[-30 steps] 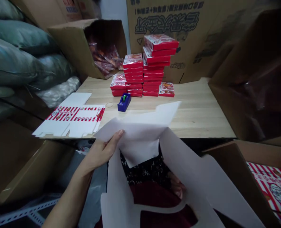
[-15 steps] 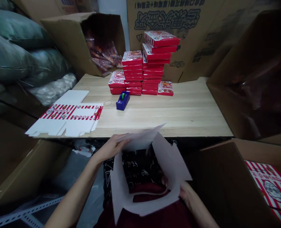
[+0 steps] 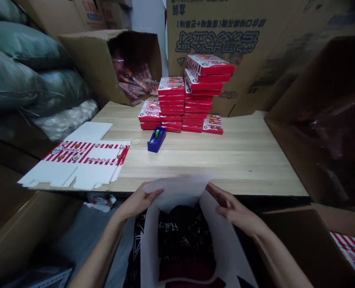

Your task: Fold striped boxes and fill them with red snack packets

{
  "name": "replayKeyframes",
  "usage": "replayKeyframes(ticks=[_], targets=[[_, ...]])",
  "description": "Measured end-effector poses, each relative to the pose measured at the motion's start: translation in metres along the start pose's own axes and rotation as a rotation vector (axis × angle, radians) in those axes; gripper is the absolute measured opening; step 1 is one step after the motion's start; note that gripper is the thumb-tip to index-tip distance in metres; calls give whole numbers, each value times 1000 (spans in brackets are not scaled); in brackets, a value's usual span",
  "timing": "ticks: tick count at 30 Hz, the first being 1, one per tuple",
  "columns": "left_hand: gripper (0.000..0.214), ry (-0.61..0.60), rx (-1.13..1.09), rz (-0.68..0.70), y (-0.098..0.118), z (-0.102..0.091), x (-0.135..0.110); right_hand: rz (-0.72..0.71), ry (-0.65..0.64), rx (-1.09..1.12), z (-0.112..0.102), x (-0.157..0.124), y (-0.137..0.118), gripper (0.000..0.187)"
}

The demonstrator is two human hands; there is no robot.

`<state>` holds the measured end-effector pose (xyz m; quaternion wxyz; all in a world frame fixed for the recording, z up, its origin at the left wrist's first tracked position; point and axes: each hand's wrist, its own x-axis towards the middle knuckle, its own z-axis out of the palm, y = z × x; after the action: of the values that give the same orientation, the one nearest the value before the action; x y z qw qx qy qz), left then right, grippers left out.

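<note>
White carton (image 3: 180,192): low in front of the person, just past the near edge of the table, opened into a loop of upright walls with pale inner faces showing. Far panel slightly blurred. Black cloth with white writing (image 3: 183,236) visible through the middle of the loop, dark red cloth below it.

Left hand (image 3: 138,202): pinching the far left corner of the carton, thumb on the inner face, fingers behind. Right hand (image 3: 233,208): at the far right corner, fingertips touching the panel edge, thumb against the right wall; cannot tell whether it is closed on the card.

Table (image 3: 213,164): pale wood, beyond the carton. On it, left side, printed flat blanks (image 3: 87,156), red-and-white striped, overlapping at the front edge. Right of these, a thin ring (image 3: 136,138), then a blue tape dispenser (image 3: 156,140) with a green core. Behind the dispenser, red boxes (image 3: 198,100) in stacks of unequal height, the tallest uneven near its top.

Rear left: brown box (image 3: 87,64) on its side, mouth toward the stacks, plastic packets (image 3: 132,78) inside. Behind the stacks, large cardboard (image 3: 219,24) with inverted lettering. Far left, piled sacks (image 3: 24,44). Lower right, striped printed card (image 3: 351,250) within an open box.
</note>
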<state>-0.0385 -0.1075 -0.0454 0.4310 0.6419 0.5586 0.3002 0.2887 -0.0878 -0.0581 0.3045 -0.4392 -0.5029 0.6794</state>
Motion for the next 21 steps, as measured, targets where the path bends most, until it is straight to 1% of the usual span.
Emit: replayKeyframes(ticks=[2, 3, 4, 5, 7, 8, 9, 11, 13, 14, 15, 17, 18, 21], targets=[[31, -139, -66, 63, 3, -8, -1, 53, -171, -78, -22, -9, -8, 53], [33, -221, -107, 122, 6, -10, -3, 75, -232, -139, -35, -14, -15, 45], [35, -291, -145, 180, 10, -11, -4, 86, -271, -209, -47, -17, -24, 40], [35, -336, -175, 228, 15, -10, -6, 84, -299, -278, -57, -17, -34, 39], [35, -356, -193, 271, 26, -6, -6, 49, -326, -371, -67, -6, -57, 37], [35, -357, -183, 268, 31, -4, -6, 23, -333, -399, -66, 6, -68, 35], [34, -358, -170, 253, 36, -1, -5, -8, -344, -419, -61, 20, -76, 34], [31, -364, -136, 221, 41, 1, -3, -59, -385, -469, -39, 52, -85, 36], [32, -351, -90, 226, 42, 1, -1, -88, -528, -553, -9, 82, -82, 42], [34, -344, -64, 247, 40, -1, -1, -92, -630, -599, 6, 94, -78, 47], [36, -331, -41, 269, 36, -3, -3, -96, -730, -637, 19, 103, -72, 47], [43, -304, -17, 262, 25, -10, -9, -93, -870, -691, 37, 113, -59, 44], [46, -295, -20, 226, 17, -14, -15, -97, -903, -706, 41, 115, -53, 44], [60, -334, -117, 66, -6, -25, -35, -144, -922, -746, 40, 112, -35, 57]])
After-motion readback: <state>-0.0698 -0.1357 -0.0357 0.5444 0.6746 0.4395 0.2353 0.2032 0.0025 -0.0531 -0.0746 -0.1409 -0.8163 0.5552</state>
